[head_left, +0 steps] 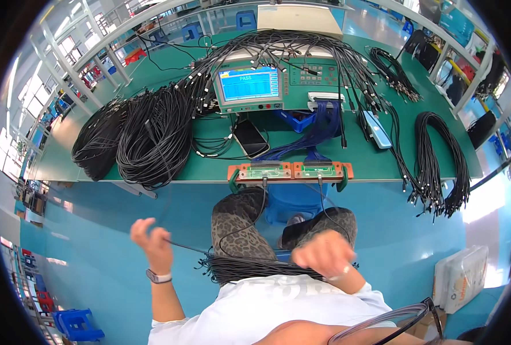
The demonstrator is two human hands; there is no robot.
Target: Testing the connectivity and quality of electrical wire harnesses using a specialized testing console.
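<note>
Bundle of black cables (255,268) lies across the lap, below the table (152,86) edge. Left hand (150,237) raised at left, grip closed on one thin black cable (186,248) pulled out from the bundle. Right hand (324,253) blurred, resting on the bundle's right end; grip looks curled, cannot tell if it holds any. Two cables run up from the lap to the orange test fixture (290,171) at table edge. Behind it: phone (250,138), tester with blue screen (249,85), big black cable coils (146,138) at left, more (439,167) at right.
</note>
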